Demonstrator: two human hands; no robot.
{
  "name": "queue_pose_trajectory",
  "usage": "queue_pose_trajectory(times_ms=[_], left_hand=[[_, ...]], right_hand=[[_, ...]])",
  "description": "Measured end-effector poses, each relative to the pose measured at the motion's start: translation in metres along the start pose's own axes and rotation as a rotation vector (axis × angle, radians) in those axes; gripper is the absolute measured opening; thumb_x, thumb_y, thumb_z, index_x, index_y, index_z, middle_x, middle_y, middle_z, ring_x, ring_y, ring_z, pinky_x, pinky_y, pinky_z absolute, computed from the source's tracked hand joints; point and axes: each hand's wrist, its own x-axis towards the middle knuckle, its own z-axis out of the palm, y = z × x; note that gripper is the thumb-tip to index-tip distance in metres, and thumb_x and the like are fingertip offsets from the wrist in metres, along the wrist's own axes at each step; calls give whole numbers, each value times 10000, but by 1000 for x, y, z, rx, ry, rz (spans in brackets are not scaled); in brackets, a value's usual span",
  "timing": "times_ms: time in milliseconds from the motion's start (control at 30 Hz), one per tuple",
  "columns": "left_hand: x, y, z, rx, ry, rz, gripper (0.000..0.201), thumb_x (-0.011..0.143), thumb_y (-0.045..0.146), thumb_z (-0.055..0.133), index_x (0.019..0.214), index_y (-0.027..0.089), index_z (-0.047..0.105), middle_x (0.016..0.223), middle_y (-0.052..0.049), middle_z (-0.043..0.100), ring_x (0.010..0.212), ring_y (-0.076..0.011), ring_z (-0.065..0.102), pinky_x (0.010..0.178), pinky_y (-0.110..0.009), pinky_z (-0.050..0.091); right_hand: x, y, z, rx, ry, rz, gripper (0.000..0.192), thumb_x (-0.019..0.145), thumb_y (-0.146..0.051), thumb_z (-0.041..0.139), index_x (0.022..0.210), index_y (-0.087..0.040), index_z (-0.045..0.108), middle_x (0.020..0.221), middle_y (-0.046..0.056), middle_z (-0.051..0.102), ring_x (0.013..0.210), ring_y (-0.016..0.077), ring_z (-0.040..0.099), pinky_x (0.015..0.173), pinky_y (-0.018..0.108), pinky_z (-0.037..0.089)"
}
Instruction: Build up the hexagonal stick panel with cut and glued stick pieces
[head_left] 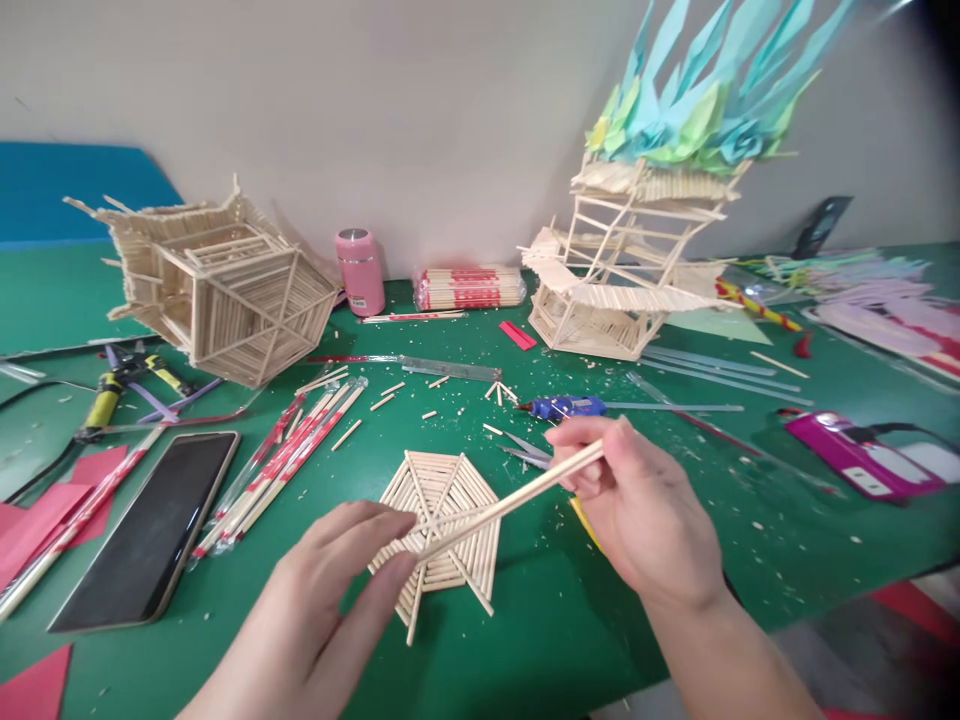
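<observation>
— Hands first: what were they doing?

— The right hand (645, 510) pinched a single wooden stick (510, 500) between thumb and fingertips, holding it slanted down toward the left. The stick's far end lay across a flat hexagonal panel of sticks (442, 530) on the green table (570, 620). The left hand (330, 590) was not gripping anything; its fingers were stretched out loosely, the fingertips resting on the panel's near left edge, close to the stick's lower end.

— And the panel itself?

— It lay flat between the two hands, nearer the left one, with spokes running out from its middle and one spoke sticking out past its near edge.

— What sat beyond the right hand?

— Just past its fingers lay a pair of scissors (525, 450) and a blue glue gun (562, 407), with short offcuts scattered around. Farther beyond stood a tall stick-built tower (615, 280) topped with blue and green paper shapes (705, 90). Something yellow (583, 520) peeked out from under the right hand; I couldn't tell what it was.

— And on the left hand's side?

— A dark phone (146, 525) lay face up out to its left, and between the phone and the panel lay wrapped chopsticks (285, 465). Beyond those sat a hexagonal stick frame tipped on its side (225, 280), with pliers (124, 385) to its left. Against the wall, beyond both hands, stood a pink bottle (361, 270) and a bundle of wrapped sticks (469, 287).
</observation>
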Motion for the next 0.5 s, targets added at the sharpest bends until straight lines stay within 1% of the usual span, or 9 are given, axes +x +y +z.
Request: queue_pose_trajectory(times_ms=[67, 100, 133, 200, 300, 367, 400, 467, 500], left_hand=[[33, 30, -3, -61, -51, 34, 249, 872, 315, 436, 972, 226, 646, 893, -23, 691, 837, -149, 642, 723, -217, 515], [40, 38, -1, -81, -97, 25, 245, 869, 323, 442, 950, 221, 650, 839, -18, 691, 782, -146, 642, 683, -221, 515], [44, 41, 1, -101, -141, 36, 275, 886, 313, 404, 874, 214, 661, 753, -11, 682, 705, -137, 632, 637, -220, 505], [42, 37, 6, -150, -197, 24, 333, 900, 310, 368, 775, 203, 656, 678, -4, 659, 626, -127, 603, 581, -217, 479], [34, 23, 3, -238, -198, -44, 327, 890, 327, 391, 729, 200, 647, 668, 3, 645, 613, -115, 590, 556, -195, 460], [30, 12, -6, -273, -134, -103, 306, 861, 355, 436, 702, 200, 646, 656, 5, 637, 612, -121, 585, 555, -198, 463], [28, 6, -11, -280, -70, -142, 291, 842, 369, 462, 698, 198, 648, 659, 2, 641, 622, -129, 585, 568, -208, 469], [23, -7, -20, -302, 130, -283, 246, 797, 392, 533, 721, 195, 658, 681, -2, 656, 679, -150, 595, 620, -231, 487], [20, -14, -24, -342, 220, -380, 202, 776, 373, 577, 797, 194, 667, 712, 0, 669, 700, -151, 601, 658, -239, 496]], right_hand=[[-2, 1, 3, -13, -19, -3, 303, 862, -465, 499, 819, -264, 721, 551, -33, 419, 531, 96, 365, 485, 253, 301], [-2, 2, 4, -21, -27, -5, 308, 871, -461, 487, 827, -264, 719, 555, -33, 421, 535, 97, 365, 487, 255, 300], [-3, 3, 5, -29, -34, -5, 315, 880, -457, 474, 837, -262, 718, 560, -32, 421, 540, 98, 365, 490, 257, 299], [-4, 5, 7, -44, -51, 4, 329, 891, -453, 455, 860, -257, 718, 566, -31, 412, 550, 101, 360, 501, 262, 300], [-3, 8, 10, -60, -71, 19, 329, 895, -450, 452, 894, -257, 719, 568, -33, 392, 554, 104, 349, 514, 270, 293], [-1, 9, 11, -53, -61, 13, 318, 884, -452, 469, 894, -257, 721, 573, -34, 397, 544, 105, 343, 512, 275, 287], [0, 9, 12, -43, -42, 7, 312, 878, -452, 480, 884, -256, 722, 573, -34, 401, 534, 105, 339, 507, 276, 285], [3, 9, 14, -14, 13, -7, 304, 871, -447, 493, 855, -252, 725, 566, -37, 402, 520, 102, 336, 499, 274, 281], [4, 9, 16, 2, 43, -12, 301, 870, -443, 495, 839, -251, 725, 560, -39, 400, 515, 99, 336, 496, 271, 279]])
